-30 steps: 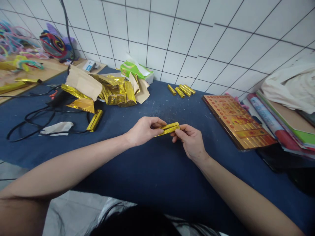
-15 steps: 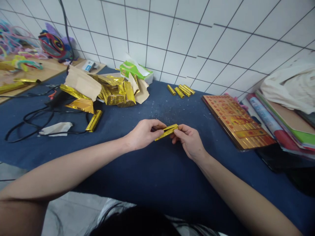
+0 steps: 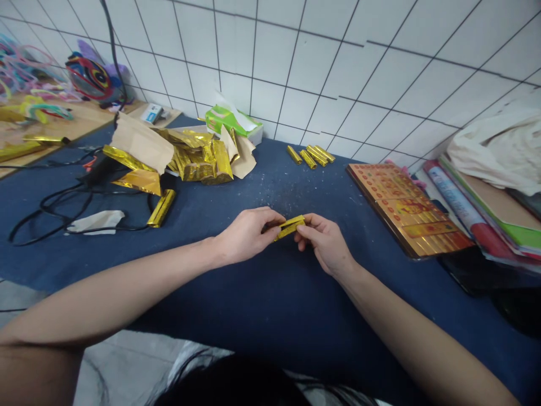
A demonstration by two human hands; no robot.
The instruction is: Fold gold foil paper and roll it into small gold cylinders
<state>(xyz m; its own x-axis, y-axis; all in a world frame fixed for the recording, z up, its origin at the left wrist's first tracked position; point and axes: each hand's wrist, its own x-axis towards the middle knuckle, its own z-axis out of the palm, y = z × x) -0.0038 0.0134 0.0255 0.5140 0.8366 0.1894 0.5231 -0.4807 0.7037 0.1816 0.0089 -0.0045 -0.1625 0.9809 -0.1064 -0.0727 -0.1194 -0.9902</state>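
**Across the dark blue tabletop (image 3: 262, 304), gold glints from side to side**

Far upper left, we start with a tangle of pastel fuzzy strands (image 3: 31, 84) piled on a pale wooden board (image 3: 91, 119), and next to it a rounded red, blue and yellow object (image 3: 92, 79) with an eye-like pattern. Below, a thin black cable (image 3: 40, 210) loops over the blue, with a torn white paper scrap (image 3: 97, 221) lying among its coils. Moving right, a short gold foil tube (image 3: 161, 210) lies at a slant, and above it spreads a heap of crumpled gold foil (image 3: 203, 155) mixed with brown paper, backed by a green and white tissue box (image 3: 230, 121).

Now centre frame, where the action is! The left hand (image 3: 249, 234) has thumb and fingers closed on the near-left end of a slim gold foil piece (image 3: 291, 224), a dark gap running along its length. Up beyond it, four small gold tubes (image 3: 311, 158) lie near the wall. And the right hand (image 3: 326, 239) pinches the piece's other end between thumb and forefinger; whether the piece touches the tabletop, I can't tell.

Right side: a flat gold-and-red patterned panel (image 3: 409, 208) lies angled, then stacked folders (image 3: 492, 194) beneath crumpled off-white fabric (image 3: 502, 149).
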